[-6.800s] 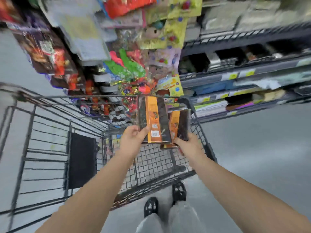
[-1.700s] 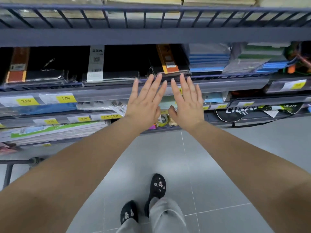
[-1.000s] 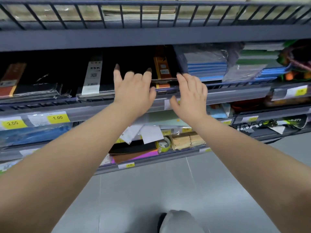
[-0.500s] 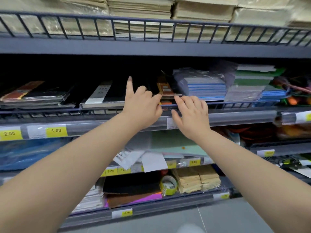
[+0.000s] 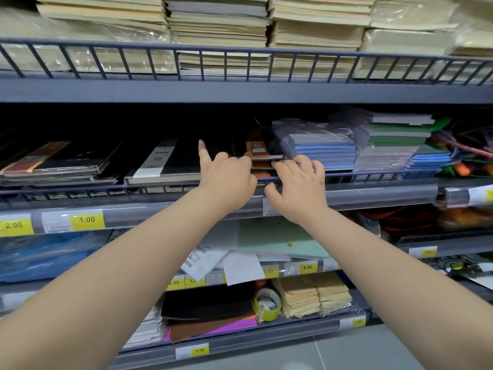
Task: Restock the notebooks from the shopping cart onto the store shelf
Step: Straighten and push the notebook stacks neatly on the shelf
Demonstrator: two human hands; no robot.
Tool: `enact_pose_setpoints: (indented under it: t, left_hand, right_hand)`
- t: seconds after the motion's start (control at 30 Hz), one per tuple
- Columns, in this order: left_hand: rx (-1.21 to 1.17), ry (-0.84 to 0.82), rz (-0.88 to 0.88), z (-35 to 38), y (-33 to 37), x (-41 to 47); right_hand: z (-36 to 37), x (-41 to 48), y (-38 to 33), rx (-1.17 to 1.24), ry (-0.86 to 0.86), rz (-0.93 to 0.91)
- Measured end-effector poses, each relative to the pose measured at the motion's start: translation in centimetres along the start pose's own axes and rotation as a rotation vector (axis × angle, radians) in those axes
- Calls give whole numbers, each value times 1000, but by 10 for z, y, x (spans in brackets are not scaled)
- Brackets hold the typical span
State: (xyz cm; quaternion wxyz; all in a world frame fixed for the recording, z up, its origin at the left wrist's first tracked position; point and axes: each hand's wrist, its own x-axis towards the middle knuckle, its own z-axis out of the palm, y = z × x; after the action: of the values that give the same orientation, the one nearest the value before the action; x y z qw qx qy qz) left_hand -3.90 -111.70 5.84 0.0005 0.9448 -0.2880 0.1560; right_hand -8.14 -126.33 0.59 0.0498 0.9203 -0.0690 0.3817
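Black-and-orange notebooks [image 5: 262, 153] lie stacked at frame centre on the middle shelf [image 5: 373, 193], left hand [image 5: 226, 177] and right hand [image 5: 298, 185] loosely curled, gripping nothing, apparently squaring them; next, probably fetch more.

Notebooks [image 5: 260, 153] stacked on middle shelf [image 5: 373, 194], behind its wire rail, centre. Left hand [image 5: 226, 177] and right hand [image 5: 298, 186] side by side at the rail, just before that stack, fingers touching its front edge. Left of stack: a flat book [image 5: 165, 164], then further left more flat packs [image 5: 53, 164]. Right of stack: wrapped pads [image 5: 320, 148], then another pile [image 5: 394, 140]. Paper stacks [image 5: 218, 28] on the shelf above. Below: price tags [image 5: 86, 221] on the edge strip, tape roll [image 5: 266, 304] beside envelopes [image 5: 312, 296] on the lowest shelf.
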Motion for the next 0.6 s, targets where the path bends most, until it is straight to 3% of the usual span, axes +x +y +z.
enact_pose_setpoints:
  t: [0.3,0.4,0.47,0.6]
  left_hand:
    - [-55,37,14,-4,0,-28]
    - [-16,132,16,1,-6,-34]
    - [-40,178,1,4,-9,-33]
    - [-50,117,28,14,-4,-30]
  right_hand:
    - [-12,-19,6,26,106,-51]
    - [-13,-21,4,60,133,-27]
    - [-13,-22,4,77,99,2]
    - [-7,-20,3,45,-68,-2]
